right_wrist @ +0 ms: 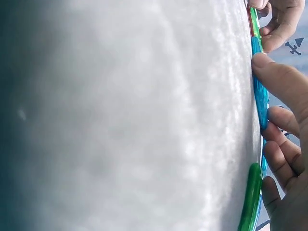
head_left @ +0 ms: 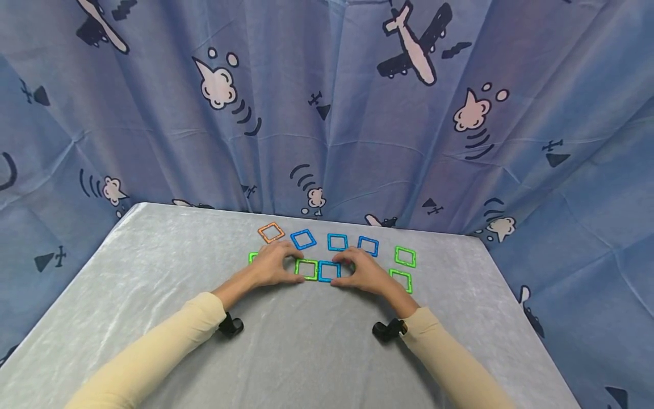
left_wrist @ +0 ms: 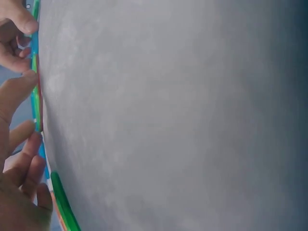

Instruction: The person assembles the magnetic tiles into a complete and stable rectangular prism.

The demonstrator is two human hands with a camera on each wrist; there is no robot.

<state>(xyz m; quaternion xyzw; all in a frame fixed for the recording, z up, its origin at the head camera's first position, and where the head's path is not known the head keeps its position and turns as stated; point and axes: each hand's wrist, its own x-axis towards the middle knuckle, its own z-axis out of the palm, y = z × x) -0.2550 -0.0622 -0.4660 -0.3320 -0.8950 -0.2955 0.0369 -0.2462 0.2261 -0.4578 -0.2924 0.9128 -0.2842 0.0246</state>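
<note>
Green square frame [head_left: 308, 261] lies edge to edge with a blue square frame [head_left: 327, 280] on the far part of the table [head_left: 306, 352]; the left hand's [head_left: 276, 264] grip pinches the green one between its near and far edges, and the right hand's [head_left: 364, 271] grip pinches the blue one likewise, probably to keep their adjoining sides aligned. Neither square shows a distinct long axis, but the pair points left to right

No text, label, brand, number or sign can be read anywhere here.
</note>
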